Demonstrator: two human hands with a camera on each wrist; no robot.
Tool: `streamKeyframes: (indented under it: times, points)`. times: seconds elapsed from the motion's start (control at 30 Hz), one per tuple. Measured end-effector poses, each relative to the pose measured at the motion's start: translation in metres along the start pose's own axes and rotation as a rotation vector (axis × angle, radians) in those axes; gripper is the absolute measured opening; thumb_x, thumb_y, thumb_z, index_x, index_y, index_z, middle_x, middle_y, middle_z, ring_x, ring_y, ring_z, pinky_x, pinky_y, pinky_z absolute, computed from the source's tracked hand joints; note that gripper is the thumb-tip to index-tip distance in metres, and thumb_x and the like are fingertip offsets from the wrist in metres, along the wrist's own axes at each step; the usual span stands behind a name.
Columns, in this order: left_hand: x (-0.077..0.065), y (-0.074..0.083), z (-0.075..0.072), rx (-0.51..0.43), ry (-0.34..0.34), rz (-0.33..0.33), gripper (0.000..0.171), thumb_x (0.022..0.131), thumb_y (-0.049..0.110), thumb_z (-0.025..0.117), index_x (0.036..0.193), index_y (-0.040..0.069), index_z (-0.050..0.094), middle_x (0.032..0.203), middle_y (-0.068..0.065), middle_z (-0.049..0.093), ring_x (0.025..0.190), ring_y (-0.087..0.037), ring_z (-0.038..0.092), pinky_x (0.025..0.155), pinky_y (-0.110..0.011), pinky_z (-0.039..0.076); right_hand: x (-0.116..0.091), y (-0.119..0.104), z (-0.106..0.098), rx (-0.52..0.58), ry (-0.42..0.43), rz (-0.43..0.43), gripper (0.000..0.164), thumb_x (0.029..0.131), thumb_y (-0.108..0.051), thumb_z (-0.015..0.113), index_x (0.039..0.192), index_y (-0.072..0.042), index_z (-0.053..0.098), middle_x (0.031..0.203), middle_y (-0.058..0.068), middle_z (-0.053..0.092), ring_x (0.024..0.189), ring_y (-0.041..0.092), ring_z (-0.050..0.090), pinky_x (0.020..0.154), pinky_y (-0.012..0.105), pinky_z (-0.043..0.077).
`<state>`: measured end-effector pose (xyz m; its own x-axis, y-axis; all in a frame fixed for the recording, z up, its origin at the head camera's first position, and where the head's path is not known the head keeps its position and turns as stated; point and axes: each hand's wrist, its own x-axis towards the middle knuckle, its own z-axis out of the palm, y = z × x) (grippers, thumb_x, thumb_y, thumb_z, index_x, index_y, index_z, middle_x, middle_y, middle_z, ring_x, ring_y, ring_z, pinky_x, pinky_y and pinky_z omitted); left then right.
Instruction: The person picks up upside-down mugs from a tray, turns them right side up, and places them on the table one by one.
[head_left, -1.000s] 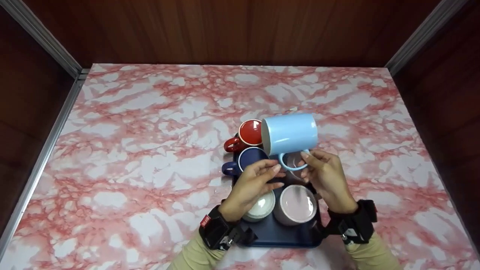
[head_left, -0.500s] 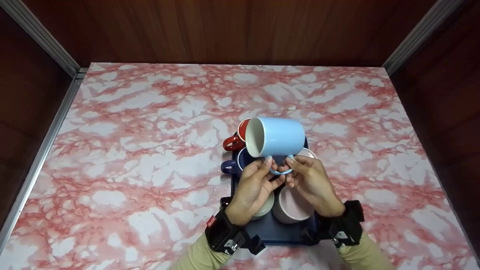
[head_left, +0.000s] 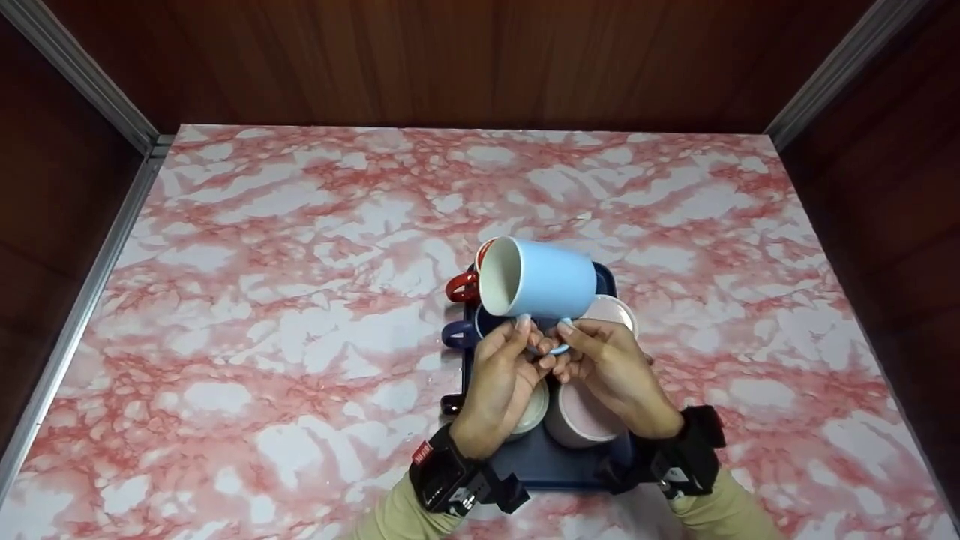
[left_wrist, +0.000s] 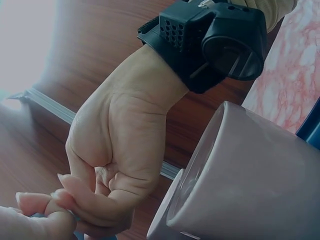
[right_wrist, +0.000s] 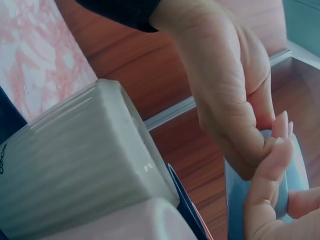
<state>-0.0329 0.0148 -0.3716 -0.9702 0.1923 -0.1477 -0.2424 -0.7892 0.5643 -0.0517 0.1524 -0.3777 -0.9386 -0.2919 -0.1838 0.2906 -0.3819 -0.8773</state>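
Observation:
A light blue mug (head_left: 555,277) is held on its side above the tray, its pale open mouth facing left and its handle toward the person. My left hand (head_left: 499,382) pinches the left part of that handle, and my right hand (head_left: 619,375) pinches the right part. The fingertips of both hands nearly meet below the mug and hide much of the handle. In the right wrist view, blue of the mug (right_wrist: 295,160) shows behind the fingers. The left wrist view has the right hand (left_wrist: 125,145) bent at the wrist, with fingers close to the left hand's.
Below, a dark blue tray (head_left: 555,469) bears a red mug (head_left: 463,286), a navy mug (head_left: 459,335), a pale green mug (head_left: 534,411), a pink mug (head_left: 581,420) and another pale-rimmed mug (head_left: 619,311). Marbled red-and-white table surface (head_left: 300,300) surrounds it; brown panels (head_left: 480,67) stand behind.
The light blue mug has moved left and slightly down, its mouth turning more into view. My left hand has come onto the handle, which only the right hand held at first.

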Motion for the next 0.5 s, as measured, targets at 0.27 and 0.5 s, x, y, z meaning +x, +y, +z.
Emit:
streamKeyframes:
  times: [0.27,0.5]
  points:
    - [-0.0044,0.0022,-0.0027,-0.051,0.032,-0.01,0.025,0.099,0.005,0.028,0.078,0.003,0.042,0.069,-0.004,0.039,0.058,-0.013,0.037,0.053,-0.022,0.033,-0.0045,0.0051,0.0,-0.018,-0.051,-0.009,0.013,0.092,-0.001,0.05,0.088,0.004,0.062,0.073,0.011,0.064,0.056,0.016,0.06,0.051,0.026,0.05]
    - [-0.0048,0.0036,-0.0054,-0.071,0.045,-0.018,0.024,0.099,0.005,0.028,0.079,0.003,0.04,0.07,-0.003,0.036,0.06,-0.012,0.037,0.052,-0.02,0.029,-0.0056,0.005,0.0028,-0.038,-0.037,-0.003,0.012,0.09,0.0,0.052,0.091,0.008,0.06,0.076,0.012,0.063,0.057,0.016,0.061,0.053,0.027,0.051]
